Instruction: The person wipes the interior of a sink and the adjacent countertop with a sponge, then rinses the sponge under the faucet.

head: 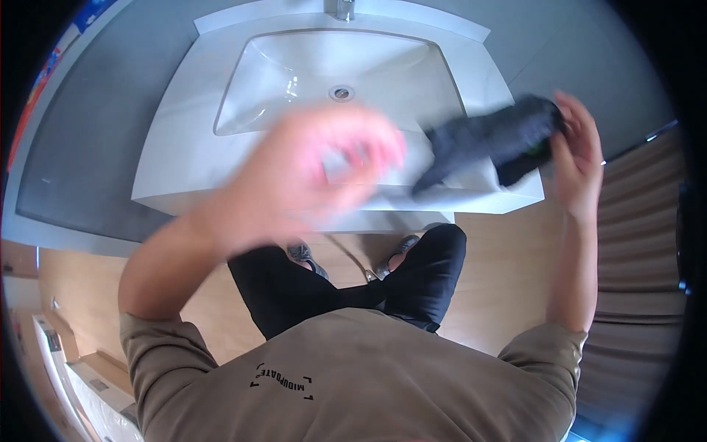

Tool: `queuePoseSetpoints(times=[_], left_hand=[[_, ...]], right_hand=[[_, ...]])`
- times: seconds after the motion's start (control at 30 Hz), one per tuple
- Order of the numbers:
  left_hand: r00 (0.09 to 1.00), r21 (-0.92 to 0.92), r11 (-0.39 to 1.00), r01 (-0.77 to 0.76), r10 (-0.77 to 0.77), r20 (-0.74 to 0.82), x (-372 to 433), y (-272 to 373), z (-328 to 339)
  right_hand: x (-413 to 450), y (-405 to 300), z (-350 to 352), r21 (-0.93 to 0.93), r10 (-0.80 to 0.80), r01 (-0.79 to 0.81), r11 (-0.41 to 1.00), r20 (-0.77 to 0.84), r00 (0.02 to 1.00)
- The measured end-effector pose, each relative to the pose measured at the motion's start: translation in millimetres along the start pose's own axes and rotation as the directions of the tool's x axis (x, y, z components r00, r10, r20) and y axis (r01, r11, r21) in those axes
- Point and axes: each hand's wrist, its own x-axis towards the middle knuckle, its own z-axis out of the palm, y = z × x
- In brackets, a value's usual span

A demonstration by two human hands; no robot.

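My right hand (579, 157) grips one end of a dark, crumpled cloth item (491, 135), which stretches leftward over the right front part of a white washbasin counter (177, 138). Its exact kind cannot be told, as it is blurred by motion. My left hand (337, 160), strongly blurred, is raised over the front edge of the basin with its fingers curled and apart. Nothing shows in it, and a gap separates it from the cloth. Behind both hands lies the rectangular white sink (386, 66), with a metal drain (341, 93) in its bottom.
A metal faucet (346, 10) stands at the sink's far edge. Brown pleated curtains (635, 237) hang at the right. A grey wall panel (105, 127) is at the left. Below the counter are my legs and shoes on a light wooden floor (497, 259). Boxes lie at the lower left.
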Motion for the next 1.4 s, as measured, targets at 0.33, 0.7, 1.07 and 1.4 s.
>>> queuePoseSetpoints(times=[0.33, 0.7, 1.07, 1.4], left_hand=[[0.96, -0.284, 0.932, 0.227, -0.165, 0.228, -123, -26, 68], [0.918, -0.392, 0.863, 0.319, -0.384, -0.097, -200, -47, 53], [0.695, -0.39, 0.763, 0.516, -0.639, -0.33, -254, 3, 67], [0.819, -0.195, 0.892, 0.408, -0.452, -0.354, -225, -40, 88]], right_hand=[[-110, 101, 37, -0.911, 0.257, -0.216, 0.353, -0.128, 0.958], [-40, -72, 344, -0.378, -0.302, 0.39, 0.839, 0.271, 0.914], [19, -193, 528, -0.161, -0.287, 0.451, 0.878, 0.577, 0.764], [-46, 18, 183, -0.496, -0.116, 0.27, 0.826, 0.319, 0.941]])
